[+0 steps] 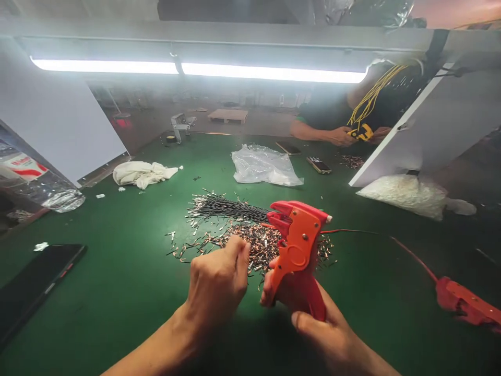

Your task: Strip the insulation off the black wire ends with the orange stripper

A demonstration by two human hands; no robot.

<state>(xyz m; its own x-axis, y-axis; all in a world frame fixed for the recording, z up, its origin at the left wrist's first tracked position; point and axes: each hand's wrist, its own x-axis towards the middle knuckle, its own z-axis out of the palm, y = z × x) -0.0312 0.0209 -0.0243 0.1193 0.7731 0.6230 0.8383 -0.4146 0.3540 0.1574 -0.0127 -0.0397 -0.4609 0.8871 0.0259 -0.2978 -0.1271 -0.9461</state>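
My right hand (321,324) is wrapped around the handles of a red and orange wire stripper (299,245), whose jaws point up and to the left. Just left of it, my left hand (219,271) is closed in a pinch; whatever it may hold is hidden by the fingers. Behind both hands lies a heap of short wire offcuts (258,243) with bits of copper and black insulation. A bundle of black wires (230,208) lies past the heap, its pale tips fanned out to the left. The stripper covers the bundle's right end.
A second red tool (469,300) lies at the right edge. Around the green table (129,303) are a dark phone (39,284), a clear bottle (50,183), a white cloth (143,173), a plastic bag (266,166) and a filled bag (407,194). Opposite, a person's hands (342,137) hold a yellow tool.
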